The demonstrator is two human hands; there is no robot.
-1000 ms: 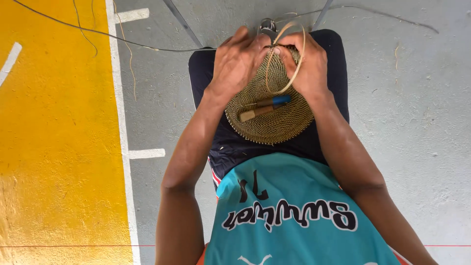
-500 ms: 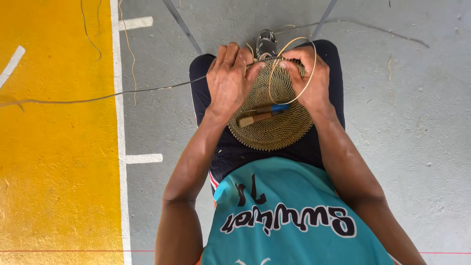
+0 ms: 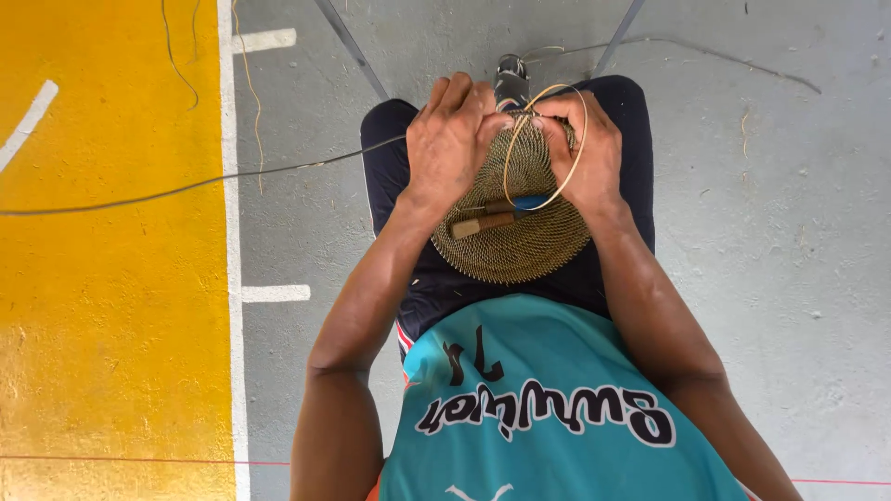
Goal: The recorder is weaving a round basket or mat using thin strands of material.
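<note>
A round, tightly woven straw-coloured disc (image 3: 515, 243) rests on my lap in the head view. My left hand (image 3: 451, 139) grips its far edge on the left, fingers curled over the rim. My right hand (image 3: 585, 153) pinches the far edge on the right and holds a thin tan strand (image 3: 564, 181) that loops over the disc. A small tool with a wooden handle and blue part (image 3: 492, 219) lies on the disc between my wrists. A long dark strand (image 3: 186, 188) runs from my left hand away to the left across the floor.
I sit on a grey concrete floor (image 3: 789, 232) with a yellow painted area (image 3: 102, 278) and white lines at the left. Two thin metal legs (image 3: 348, 46) slant at the top. Loose strands lie on the floor near the top left and top right.
The long dark strand has dropped lower across the floor at the left. Both hands stay at the disc's far edge, and the tan loop has shifted slightly around my right hand.
</note>
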